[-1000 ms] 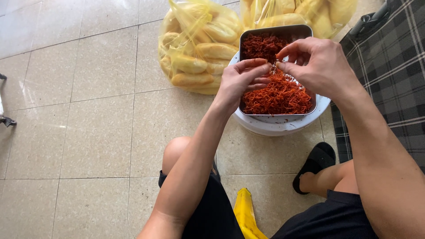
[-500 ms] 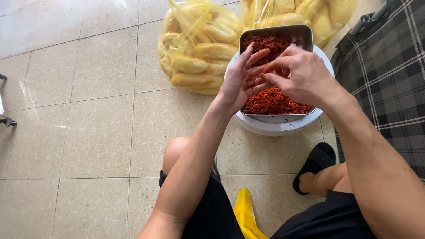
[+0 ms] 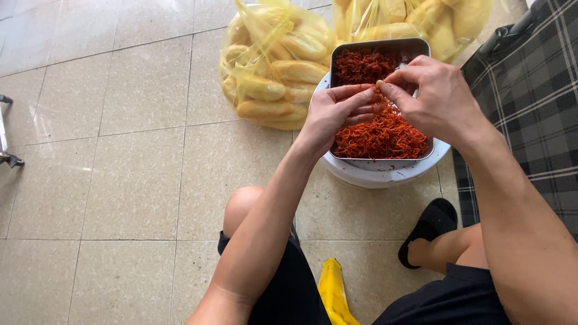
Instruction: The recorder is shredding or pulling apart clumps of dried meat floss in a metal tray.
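A rectangular metal tray full of orange-red shredded food rests on a round white stool or tub. Both my hands hover over the tray's middle. My left hand is cupped, palm up, with shreds lying in its fingers. My right hand pinches a small tuft of shreds between thumb and forefinger, right at the left hand's fingertips.
Two yellow plastic bags of bread rolls lie on the tiled floor behind the tray. A plaid cloth covers something at the right. A black sandal is on my foot, and a yellow object sits between my legs.
My hands drew together over the tray's middle. The left hand turned palm up with shreds in it, and the right hand's pinch came to meet its fingertips.
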